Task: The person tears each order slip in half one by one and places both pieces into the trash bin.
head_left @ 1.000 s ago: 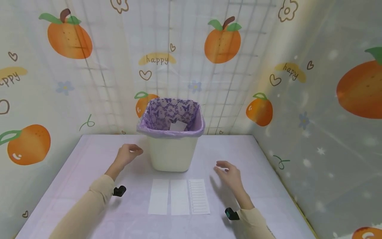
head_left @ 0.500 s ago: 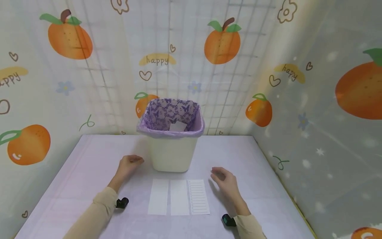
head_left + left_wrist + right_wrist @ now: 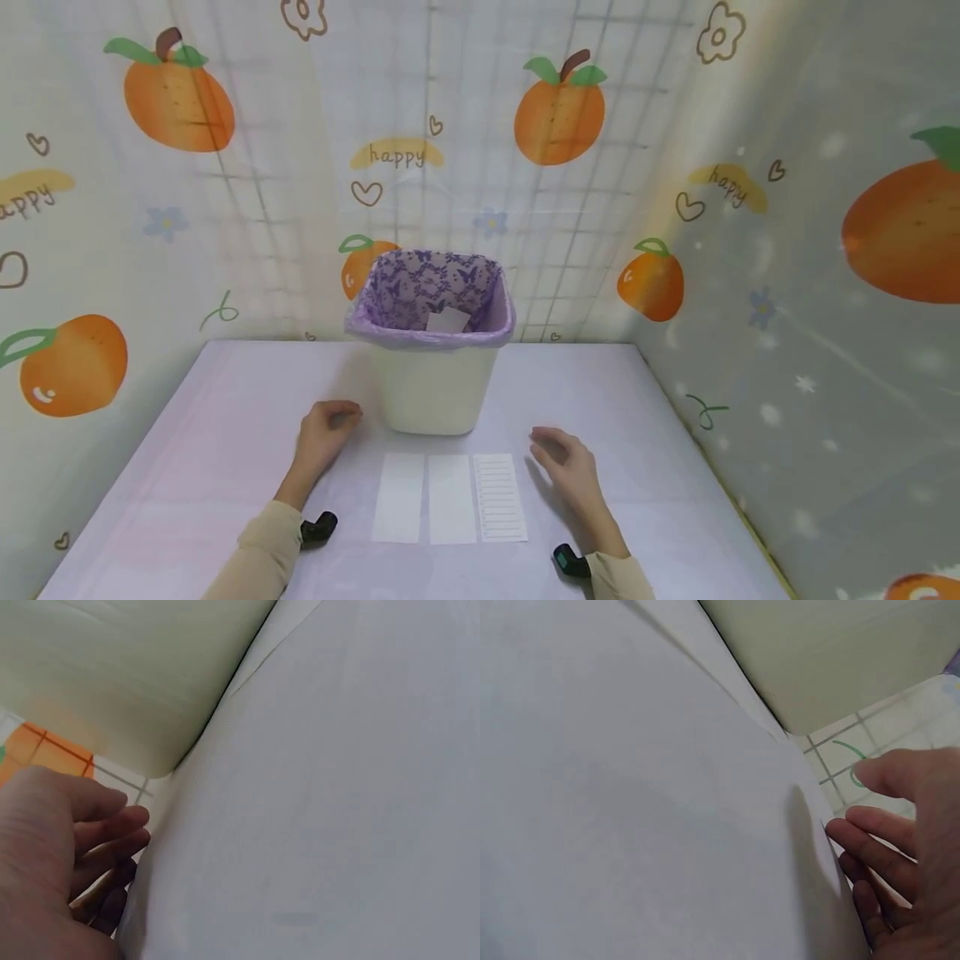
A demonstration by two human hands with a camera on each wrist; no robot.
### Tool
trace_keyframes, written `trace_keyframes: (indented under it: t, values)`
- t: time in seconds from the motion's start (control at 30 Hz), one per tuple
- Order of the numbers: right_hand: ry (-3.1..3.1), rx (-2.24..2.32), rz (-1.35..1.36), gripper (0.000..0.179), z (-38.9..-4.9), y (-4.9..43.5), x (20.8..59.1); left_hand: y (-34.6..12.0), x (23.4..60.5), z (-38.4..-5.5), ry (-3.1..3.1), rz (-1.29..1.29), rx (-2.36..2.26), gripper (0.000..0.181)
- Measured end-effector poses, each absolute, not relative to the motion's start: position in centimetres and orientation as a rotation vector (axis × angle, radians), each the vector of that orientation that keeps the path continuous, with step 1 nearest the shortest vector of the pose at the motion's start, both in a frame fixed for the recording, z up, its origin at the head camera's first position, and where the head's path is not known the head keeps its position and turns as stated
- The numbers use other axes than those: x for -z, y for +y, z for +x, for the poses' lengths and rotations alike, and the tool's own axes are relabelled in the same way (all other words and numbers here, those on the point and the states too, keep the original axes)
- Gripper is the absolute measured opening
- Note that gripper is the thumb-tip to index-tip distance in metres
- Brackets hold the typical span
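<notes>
A pale green bin (image 3: 435,392) stands upright at the back middle of the table, lined with a purple butterfly-print bag (image 3: 431,337). Inside it a piece of white paper (image 3: 447,320) shows. In front of the bin lie two blank white paper strips, the left strip (image 3: 398,497) and the middle strip (image 3: 452,499), beside a lined strip (image 3: 500,497). My left hand (image 3: 324,435), loosely curved, is at the bin's left and holds nothing. To the right of the strips my right hand (image 3: 570,467) is relaxed, thumb and fingers apart, with nothing in it.
The table (image 3: 247,400) has a pale lilac cover. Behind it and along the right side hangs a curtain (image 3: 465,100) printed with oranges, with a wire grid showing through. Black wrist cameras sit on both wrists, the left camera (image 3: 318,529) and the right camera (image 3: 572,562).
Both hands have drawn back toward the near side and come lower in the head view, the left one more. The bin and the paper strips have stayed in place.
</notes>
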State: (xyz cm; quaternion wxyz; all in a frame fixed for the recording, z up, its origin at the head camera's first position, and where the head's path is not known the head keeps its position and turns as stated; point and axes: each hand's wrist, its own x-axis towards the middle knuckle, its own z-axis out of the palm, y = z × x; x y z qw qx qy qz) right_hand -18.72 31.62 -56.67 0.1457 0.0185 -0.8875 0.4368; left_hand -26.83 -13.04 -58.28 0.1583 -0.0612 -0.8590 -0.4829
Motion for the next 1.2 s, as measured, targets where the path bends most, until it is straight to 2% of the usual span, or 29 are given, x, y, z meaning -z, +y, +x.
trace_keyframes:
  t: [0.4,0.63,0.87,1.2]
  values:
    - [-2.548,-1.229,0.054,0.035,-18.3,31.5,57.1,-13.1,58.6,-25.8,-2.433,-0.200,1.377,0.011]
    - [-2.539,-1.219,0.014,0.038,-18.2,31.4,56.9,-12.1,58.7,-25.9,-2.425,-0.396,1.312,0.006]
    - [-2.499,-1.238,-0.048,0.039,-18.0,30.7,56.8,-11.2,59.0,-25.5,-2.406,-0.543,1.290,0.010]
    - [-2.472,-1.246,-0.033,0.038,-17.1,27.8,56.8,-9.8,59.0,-24.6,-2.394,-0.707,1.285,0.012]
